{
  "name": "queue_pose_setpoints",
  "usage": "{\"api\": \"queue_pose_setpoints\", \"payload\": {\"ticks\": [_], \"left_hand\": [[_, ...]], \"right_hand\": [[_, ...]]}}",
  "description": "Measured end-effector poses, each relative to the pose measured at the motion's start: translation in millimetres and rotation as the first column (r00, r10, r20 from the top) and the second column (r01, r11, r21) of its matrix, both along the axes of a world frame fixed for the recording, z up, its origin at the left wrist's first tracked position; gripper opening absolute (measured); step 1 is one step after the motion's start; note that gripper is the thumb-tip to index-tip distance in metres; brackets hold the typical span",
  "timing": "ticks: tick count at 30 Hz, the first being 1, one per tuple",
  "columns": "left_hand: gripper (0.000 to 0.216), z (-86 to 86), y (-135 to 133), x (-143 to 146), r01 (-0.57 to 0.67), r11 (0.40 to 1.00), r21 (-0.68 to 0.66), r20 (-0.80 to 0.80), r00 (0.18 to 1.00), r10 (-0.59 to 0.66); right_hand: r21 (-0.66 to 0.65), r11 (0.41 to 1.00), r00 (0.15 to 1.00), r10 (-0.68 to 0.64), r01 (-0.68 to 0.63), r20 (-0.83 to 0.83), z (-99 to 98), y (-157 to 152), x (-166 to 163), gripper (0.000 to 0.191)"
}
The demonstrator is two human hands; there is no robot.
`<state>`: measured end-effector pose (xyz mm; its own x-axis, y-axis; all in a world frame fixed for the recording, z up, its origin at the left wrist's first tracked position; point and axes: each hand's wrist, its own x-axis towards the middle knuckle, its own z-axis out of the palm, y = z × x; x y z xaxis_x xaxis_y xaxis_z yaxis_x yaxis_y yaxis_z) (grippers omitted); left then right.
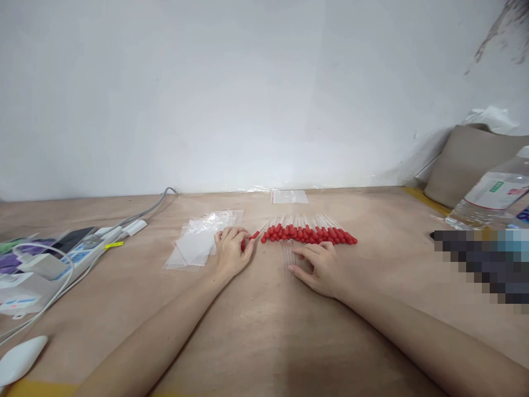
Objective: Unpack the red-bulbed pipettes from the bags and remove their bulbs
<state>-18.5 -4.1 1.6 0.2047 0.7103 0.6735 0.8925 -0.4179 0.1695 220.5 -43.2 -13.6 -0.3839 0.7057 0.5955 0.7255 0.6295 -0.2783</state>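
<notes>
Left of the red sticks, the left hand is curling over red tips, its grip unclear, while the loosely spread right hand is touching clear stems in front.

Red-tipped sticks: dozens. Hands: two. Bottle: one. Power strip: one.

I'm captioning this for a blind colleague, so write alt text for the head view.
A person's left hand is at the left end of a row of red-tipped sticks, the right hand at clear strips in front, on a brown tabletop. Clear plastic bags lie beside the left hand; a power strip is farther left, a bottle far right.
</notes>
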Motion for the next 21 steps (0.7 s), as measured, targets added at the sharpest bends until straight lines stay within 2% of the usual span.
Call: {"api": "queue_pose_setpoints", "payload": {"ticks": [3,5,8,10,15,21], "left_hand": [[0.011,3.3,-8.7,-4.9,0.005,0.999,0.043,0.036,0.999,-0.007],[0.012,5.6,-15.5,-6.5,0.042,0.998,0.041,0.031,0.999,-0.043],[0.014,7.5,-24.6,-2.9,0.15,0.989,-0.008,-0.018,0.989,-0.15],[0.013,6.8,-28.5,2.8,0.226,0.973,-0.036,-0.048,0.973,-0.228],[0.012,1.7,-31.0,14.9,0.346,0.934,-0.09,-0.084,0.932,-0.353],[0.01,-0.2,-30.6,14.9,0.417,0.904,-0.095,-0.094,0.9,-0.425]], "right_hand": [[0.014,0.998,0.995,-0.058,0.06,-0.076,-1.7,3.6,2.7,0.028],[0.052,0.99,0.982,-0.121,0.13,-0.142,-3.2,7.2,5.5,0.037],[0.142,0.962,0.957,-0.2,0.232,-0.211,-4.3,11.4,10.7,0.055],[0.191,0.955,0.965,-0.196,0.229,-0.178,-3.4,12.1,13.5,0.059],[0.228,0.972,0.998,-0.056,0.05,0.019,0.8,9.6,12.6,0.033],[0.238,0.971,0.996,0.003,-0.025,0.093,1.4,8.9,6.7,0.019]]}}
